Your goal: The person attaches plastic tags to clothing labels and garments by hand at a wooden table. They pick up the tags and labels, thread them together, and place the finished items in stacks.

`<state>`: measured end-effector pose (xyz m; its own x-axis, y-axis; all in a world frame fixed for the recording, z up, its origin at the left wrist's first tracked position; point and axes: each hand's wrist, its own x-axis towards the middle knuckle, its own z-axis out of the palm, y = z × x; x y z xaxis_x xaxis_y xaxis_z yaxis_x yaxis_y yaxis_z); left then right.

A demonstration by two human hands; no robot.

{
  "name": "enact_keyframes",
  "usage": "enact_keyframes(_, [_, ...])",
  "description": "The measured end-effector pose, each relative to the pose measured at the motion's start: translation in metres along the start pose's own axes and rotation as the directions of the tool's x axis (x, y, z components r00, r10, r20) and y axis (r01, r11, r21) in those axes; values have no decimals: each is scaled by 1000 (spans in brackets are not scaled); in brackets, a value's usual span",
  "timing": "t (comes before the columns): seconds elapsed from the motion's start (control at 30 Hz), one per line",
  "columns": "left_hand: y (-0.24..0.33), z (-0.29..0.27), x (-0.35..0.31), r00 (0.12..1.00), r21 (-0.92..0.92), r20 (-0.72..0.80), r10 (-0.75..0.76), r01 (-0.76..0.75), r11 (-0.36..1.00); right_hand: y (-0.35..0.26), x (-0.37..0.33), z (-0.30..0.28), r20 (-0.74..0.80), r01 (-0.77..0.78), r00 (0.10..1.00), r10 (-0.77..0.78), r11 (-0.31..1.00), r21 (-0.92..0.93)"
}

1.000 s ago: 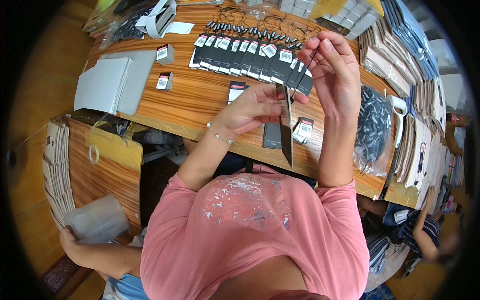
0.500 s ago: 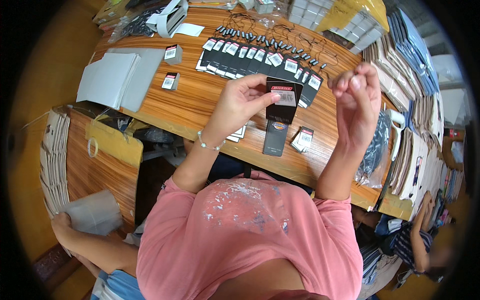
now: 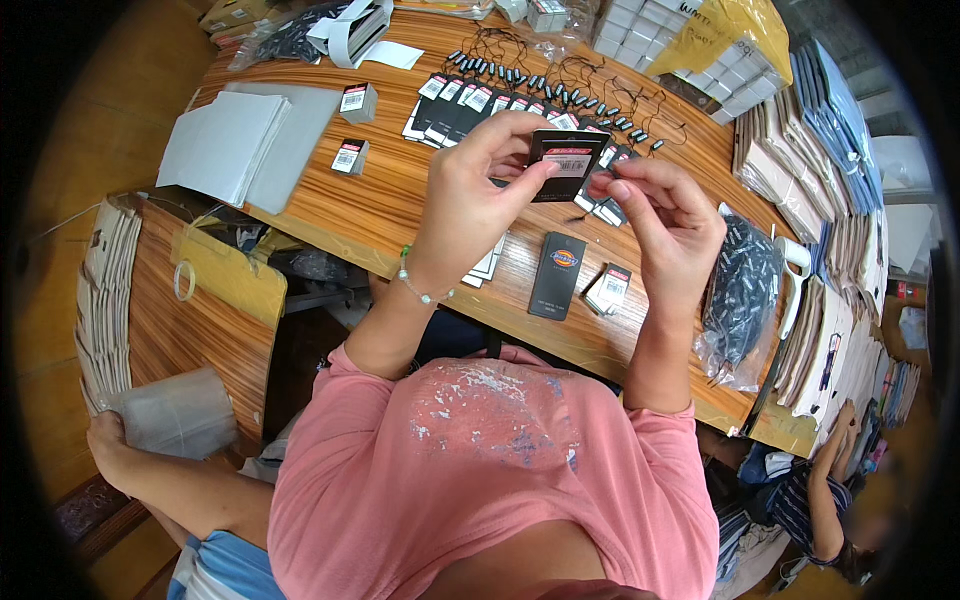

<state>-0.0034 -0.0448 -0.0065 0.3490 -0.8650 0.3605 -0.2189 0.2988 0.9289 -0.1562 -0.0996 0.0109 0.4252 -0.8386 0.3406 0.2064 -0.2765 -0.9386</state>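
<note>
My left hand (image 3: 475, 190) grips a black hang tag (image 3: 568, 160) with a red band and a white barcode sticker, thumb on its front. Close to the tag's right edge is my right hand (image 3: 668, 220), thumb and fingertips pinched together; what they hold, if anything, is too small to make out. Beneath my hands, a black tag with an oval emblem (image 3: 557, 275) lies on the wooden table. To its right sits a small stack of tags (image 3: 608, 290). Beyond my hands, a fanned row of black tags (image 3: 465, 108) with black strings (image 3: 590, 85) is partly hidden.
Two small tag stacks (image 3: 350, 155) and white sheets (image 3: 225, 145) lie left. A plastic bag of black strings (image 3: 742, 285) is at right, beside bundled folders (image 3: 780, 180). White boxes (image 3: 640, 40) stand at the back. Other people's limbs (image 3: 185, 480) show at both lower sides.
My right hand has come left and down, from raised and apart to beside the held tag. The left hand has lifted the tag slightly, uncovering more of the emblem tag on the table.
</note>
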Motion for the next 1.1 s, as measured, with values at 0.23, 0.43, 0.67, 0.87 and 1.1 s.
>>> enact_keyframes(0.23, [0, 3, 0, 1000, -55, -26, 15, -16, 998, 15, 6, 10, -24, 194, 975, -221, 897, -396])
enact_keyframes(0.43, [3, 6, -3, 1000, -13, -13, 13, -13, 1000, 15, 8, 15, -3, 320, 924, -383, 777, -542])
enact_keyframes(0.67, [1, 9, -6, 999, -4, 13, 38, -38, 999, 20, 9, 15, 11, 364, 896, -444, 720, -592])
enact_keyframes(0.87, [2, 10, -6, 998, 35, 14, 58, -59, 998, 19, 9, 14, 42, 401, 876, -481, 678, -616])
enact_keyframes(1.1, [6, 9, -6, 997, 131, 35, 68, -72, 989, 20, 8, 13, 47, 393, 880, -473, 670, -630])
